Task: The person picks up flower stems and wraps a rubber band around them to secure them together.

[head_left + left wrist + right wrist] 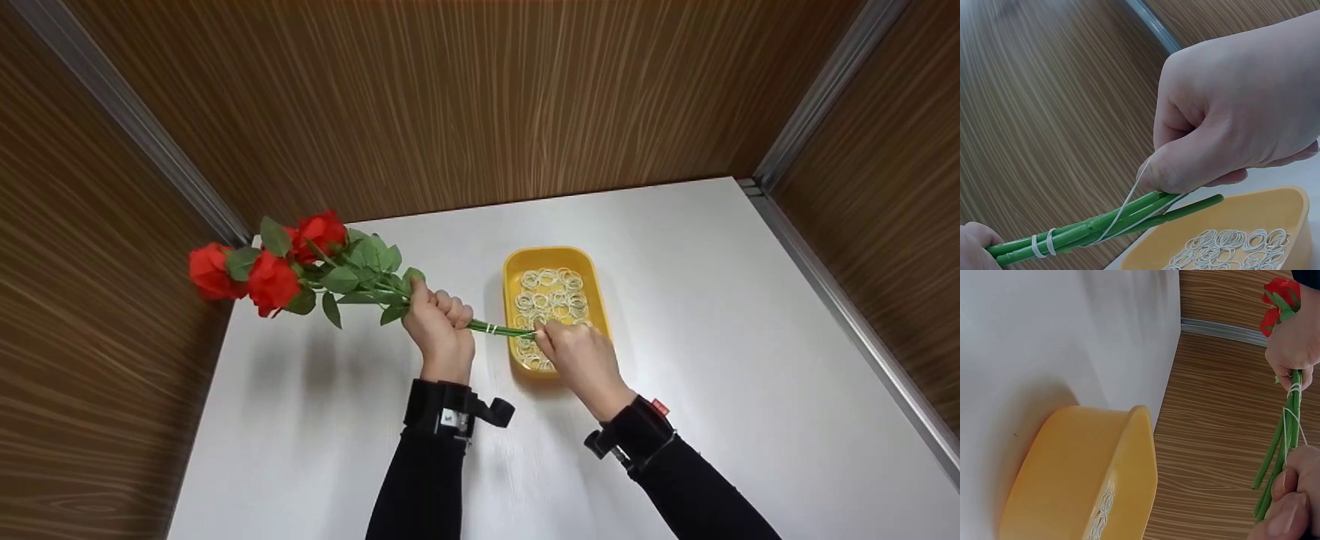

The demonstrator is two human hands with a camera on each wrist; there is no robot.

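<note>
My left hand [439,319] grips a bunch of red artificial roses [270,274] by their green stems [499,328], held level above the white table [712,315]. One white rubber band [1041,243] is wound round the stems near my left hand [972,243]. My right hand [544,337] pinches a second rubber band [1127,203] at the stem ends, stretched along the stems [1100,225]. The right wrist view shows the left hand [1294,343], the stems [1293,416] and my right fingertips [1289,503] on the taut band [1285,430].
A yellow tray [553,256] holding several white rubber bands [551,292] sits on the table just under the stem ends. Wood-panelled walls [450,97] close in the table at the back and both sides.
</note>
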